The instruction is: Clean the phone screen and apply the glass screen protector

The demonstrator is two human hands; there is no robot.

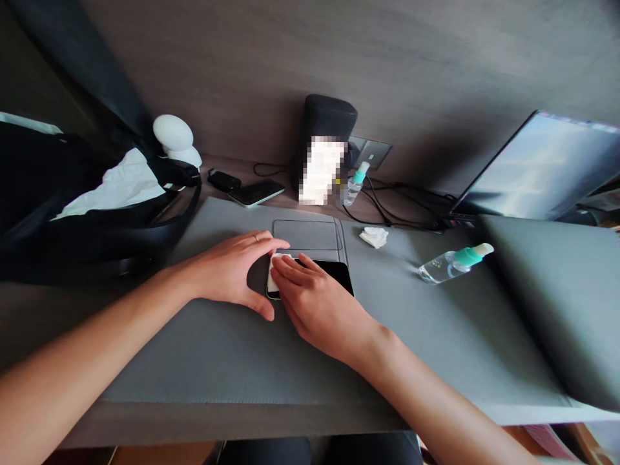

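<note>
Phone [343, 275], long axis left-to-right: white tissue [273, 285] is held on its left end beneath right hand [314, 287], fingers together; left hand [237, 266] is spread alongside, empty.

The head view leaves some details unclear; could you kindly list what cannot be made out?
Head view:
Phone: middle hidden by the right hand.
Tissue beneath that hand: partly covered by fingers.
Large screen: right end cut off by picture edge.
Pale patch: pixelated, details unreadable.

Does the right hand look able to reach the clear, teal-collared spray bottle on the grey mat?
Probably yes: only bare grey mat lies between the right hand, touching white tissue, and the clear spray bottle.
</note>
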